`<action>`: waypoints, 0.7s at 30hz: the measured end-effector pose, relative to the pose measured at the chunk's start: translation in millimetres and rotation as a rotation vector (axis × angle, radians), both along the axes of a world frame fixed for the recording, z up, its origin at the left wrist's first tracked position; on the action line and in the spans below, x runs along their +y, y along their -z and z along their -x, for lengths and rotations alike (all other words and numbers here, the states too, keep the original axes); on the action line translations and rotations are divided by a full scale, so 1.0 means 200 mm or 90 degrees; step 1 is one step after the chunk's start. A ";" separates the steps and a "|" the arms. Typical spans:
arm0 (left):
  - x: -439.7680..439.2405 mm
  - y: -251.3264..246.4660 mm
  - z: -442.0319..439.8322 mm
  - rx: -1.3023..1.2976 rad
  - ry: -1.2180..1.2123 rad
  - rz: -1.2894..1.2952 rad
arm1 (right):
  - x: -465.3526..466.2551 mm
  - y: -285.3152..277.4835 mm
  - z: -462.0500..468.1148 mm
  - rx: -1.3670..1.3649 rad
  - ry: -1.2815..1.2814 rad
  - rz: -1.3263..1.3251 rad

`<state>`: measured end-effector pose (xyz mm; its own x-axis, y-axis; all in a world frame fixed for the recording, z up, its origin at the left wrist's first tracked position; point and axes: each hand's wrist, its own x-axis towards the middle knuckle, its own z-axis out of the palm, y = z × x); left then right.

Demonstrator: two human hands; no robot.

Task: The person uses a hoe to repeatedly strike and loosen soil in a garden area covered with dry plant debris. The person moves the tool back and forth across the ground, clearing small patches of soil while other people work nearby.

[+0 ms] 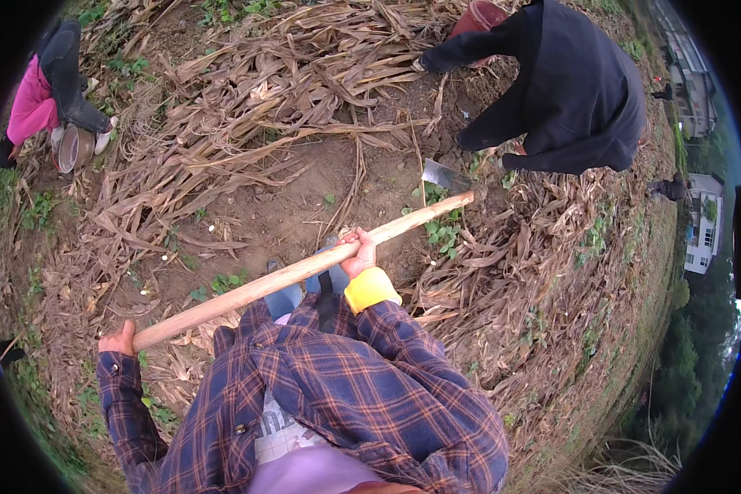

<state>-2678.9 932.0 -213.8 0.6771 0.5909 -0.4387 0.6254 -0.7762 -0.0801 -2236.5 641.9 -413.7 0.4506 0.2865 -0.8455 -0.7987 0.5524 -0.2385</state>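
Observation:
A hoe with a thick pale wooden handle [272, 285] slants across in front of me, rising to the right. My left hand [118, 341] is closed around its lower left end. Further up the shaft, my right hand [358, 252] grips it, with a yellow cuff at the wrist. The metal hoe blade [446, 175] is at the far right end, just above bare soil and green leaves [446, 233]. How the blade joins the handle cannot be made out.
At the upper right a person in dark clothes [574, 92] bends beside a red bucket [478, 17]. Another person in pink [32, 102] stoops at the left by a bucket [76, 149]. Dry corn stalks [284, 80] cover much of the ground. Buildings [705, 222] stand at the far right.

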 end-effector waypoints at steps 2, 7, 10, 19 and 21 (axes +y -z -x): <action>-0.03 -0.08 0.01 0.079 -0.037 0.028 | 0.10 0.13 0.05 0.006 -0.008 0.006; -0.33 -0.19 -0.04 0.139 -0.151 0.107 | 0.36 0.28 0.19 0.079 -0.108 0.127; -0.41 -0.17 -0.02 0.202 -0.174 0.121 | 0.34 0.33 0.18 0.119 -0.141 0.132; -0.24 -0.29 -0.21 0.269 -0.190 0.092 | 0.37 0.17 0.00 0.150 -0.162 0.099; -0.22 -0.33 -0.27 0.277 -0.172 0.071 | 0.36 0.25 -0.13 0.170 -0.126 0.080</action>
<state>-2624.5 888.5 -147.5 0.2484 0.6531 -0.7154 0.7317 -0.6104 -0.3032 -2210.6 713.9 -464.7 0.1555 0.2318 -0.9603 -0.9307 0.3603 -0.0638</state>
